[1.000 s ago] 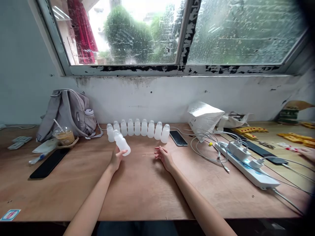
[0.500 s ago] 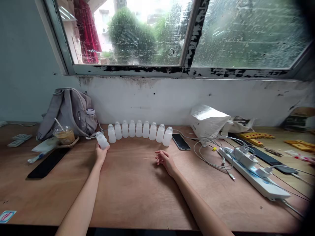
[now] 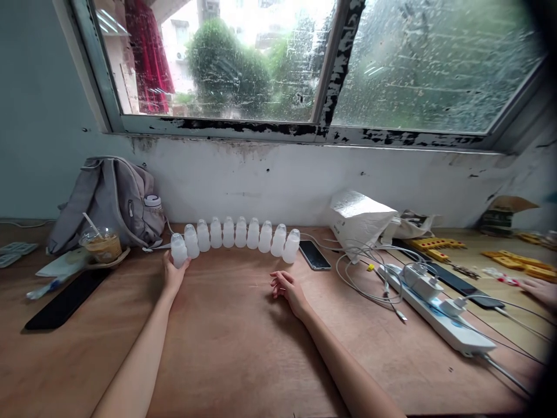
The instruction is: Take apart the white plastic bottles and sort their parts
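Note:
A frosted white bottle with a clear cap [image 3: 178, 251] stands upright at the left end of a curved row. Around its lower part my left hand [image 3: 174, 273] is closed. Several matching bottles [image 3: 228, 233] follow to the right in an arc along the back of the wooden table, close side by side. The rightmost bottle [image 3: 291, 247] stands beyond my right hand [image 3: 286, 290]. That hand rests on the table with loosely curled, parted fingers and holds nothing.
Left are a grey backpack [image 3: 111, 203], an iced drink cup [image 3: 102, 244] and a black phone [image 3: 65, 302]. Right are another phone [image 3: 314, 255], a white bag [image 3: 361, 217], coiled cables [image 3: 348, 273] and a power strip [image 3: 435, 307]. Another person's hand [image 3: 539, 290] shows at the far right.
The bottle in my left hand has gone from tilted to upright at the row's left end. My right hand keeps its pose. Another person's hand has come into view at far right.

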A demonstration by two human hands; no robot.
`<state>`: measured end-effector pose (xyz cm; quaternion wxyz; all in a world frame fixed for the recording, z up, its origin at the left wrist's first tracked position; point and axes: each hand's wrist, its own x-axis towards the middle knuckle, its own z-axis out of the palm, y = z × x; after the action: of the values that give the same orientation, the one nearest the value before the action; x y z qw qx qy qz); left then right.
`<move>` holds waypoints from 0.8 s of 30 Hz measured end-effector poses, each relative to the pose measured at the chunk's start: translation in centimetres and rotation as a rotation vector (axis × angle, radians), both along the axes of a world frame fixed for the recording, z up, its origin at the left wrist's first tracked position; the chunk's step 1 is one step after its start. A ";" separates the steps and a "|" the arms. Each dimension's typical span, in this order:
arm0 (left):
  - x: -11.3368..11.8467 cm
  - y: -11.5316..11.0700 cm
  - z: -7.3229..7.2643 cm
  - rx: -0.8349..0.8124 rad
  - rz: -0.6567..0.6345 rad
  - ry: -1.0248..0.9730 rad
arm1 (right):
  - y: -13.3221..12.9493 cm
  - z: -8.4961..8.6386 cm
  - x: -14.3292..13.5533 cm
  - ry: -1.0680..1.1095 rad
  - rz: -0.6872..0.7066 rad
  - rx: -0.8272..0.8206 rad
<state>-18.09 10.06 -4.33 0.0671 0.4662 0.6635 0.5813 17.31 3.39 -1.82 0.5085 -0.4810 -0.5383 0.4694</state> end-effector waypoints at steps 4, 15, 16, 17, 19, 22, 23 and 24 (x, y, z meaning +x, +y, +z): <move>1.0 -0.9 0.9 0.063 0.074 0.029 | 0.3 0.0 1.3 -0.164 -0.213 0.065; 3.2 -4.6 3.6 0.404 0.244 0.175 | 4.6 -0.8 9.4 -0.943 -0.671 0.063; 3.5 -4.8 3.7 0.439 0.246 0.190 | 5.0 -1.0 9.8 -1.079 -0.641 0.038; 4.0 -5.1 3.7 0.467 0.237 0.208 | 5.4 -1.1 10.1 -1.192 -0.609 0.019; 5.5 -5.6 3.7 0.494 0.171 0.247 | 6.0 -1.3 10.7 -1.311 -0.573 0.003; 8.2 -6.4 3.5 0.470 -0.002 0.314 | 6.6 -1.4 11.2 -1.354 -0.579 -0.021; 9.0 -6.7 3.4 0.455 -0.055 0.334 | 6.7 -1.4 11.3 -1.358 -0.580 -0.026; 9.8 -6.9 3.3 0.438 -0.106 0.360 | 6.8 -1.4 11.4 -1.363 -0.580 -0.026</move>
<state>-8.33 3.18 -1.01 -0.1236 0.5995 0.4981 0.6142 28.72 10.22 -3.25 0.1592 -0.7946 -0.5804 -0.0802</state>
